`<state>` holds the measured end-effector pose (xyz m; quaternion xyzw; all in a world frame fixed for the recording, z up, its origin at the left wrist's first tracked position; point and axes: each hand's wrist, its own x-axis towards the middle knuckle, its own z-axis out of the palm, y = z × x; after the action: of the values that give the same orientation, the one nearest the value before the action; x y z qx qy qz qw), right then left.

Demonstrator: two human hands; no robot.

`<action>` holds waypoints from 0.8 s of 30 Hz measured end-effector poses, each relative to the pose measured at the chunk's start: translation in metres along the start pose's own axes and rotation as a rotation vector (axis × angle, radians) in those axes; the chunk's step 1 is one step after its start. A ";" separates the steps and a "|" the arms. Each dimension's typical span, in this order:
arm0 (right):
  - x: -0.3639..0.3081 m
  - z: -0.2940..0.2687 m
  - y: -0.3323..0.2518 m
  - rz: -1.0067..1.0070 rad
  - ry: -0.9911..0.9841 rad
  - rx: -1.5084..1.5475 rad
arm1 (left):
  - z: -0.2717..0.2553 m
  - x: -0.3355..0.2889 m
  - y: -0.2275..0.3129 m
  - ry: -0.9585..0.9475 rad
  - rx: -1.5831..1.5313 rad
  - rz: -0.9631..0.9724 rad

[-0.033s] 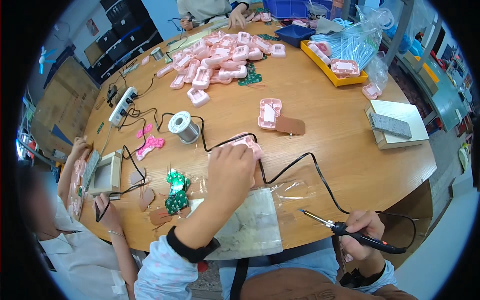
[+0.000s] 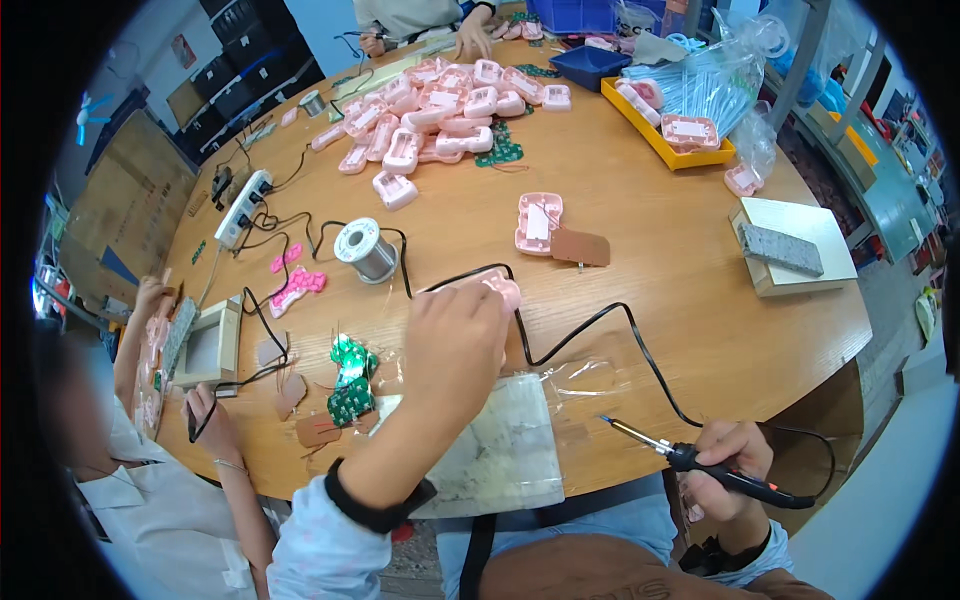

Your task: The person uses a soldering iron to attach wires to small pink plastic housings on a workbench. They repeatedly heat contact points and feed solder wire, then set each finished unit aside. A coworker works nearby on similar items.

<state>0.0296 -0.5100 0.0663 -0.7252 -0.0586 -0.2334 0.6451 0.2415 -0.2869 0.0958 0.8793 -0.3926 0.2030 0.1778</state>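
My right hand grips a black-handled soldering iron, its metal tip pointing left over the table's near edge. My left hand is closed over a pink plastic shell beyond the pale stained mat; the hand hides most of this shell and the fingertips. The iron's black cord loops over the table past the left hand. Farther off lies another open pink shell, with a brown board beside it. Left of my forearm are green circuit boards with thin wires.
A solder spool stands beyond my left hand, near a power strip. Many pink shells are heaped farther back. A yellow tray and a grey block are at right. A co-worker's hand is at left; another person sits opposite.
My left hand has shifted slightly, and less of the pink shell shows beside its fingers. The right hand holds the soldering iron in nearly the same place.
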 end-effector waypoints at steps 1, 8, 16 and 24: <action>0.000 0.000 -0.001 -0.031 0.015 0.005 | -0.009 -0.006 0.001 0.019 -0.014 -0.035; -0.001 0.003 0.003 0.004 0.051 -0.010 | -0.050 -0.112 0.055 -0.119 -0.190 0.003; 0.005 0.013 -0.002 -0.010 -0.011 -0.044 | -0.040 -0.143 0.070 -0.057 -0.316 -0.295; 0.009 0.023 0.000 -0.031 0.005 -0.096 | -0.025 -0.118 0.063 -0.123 -0.357 -0.378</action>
<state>0.0432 -0.4896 0.0686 -0.7537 -0.0570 -0.2474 0.6062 0.1161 -0.2411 0.0681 0.9022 -0.2612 0.0399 0.3408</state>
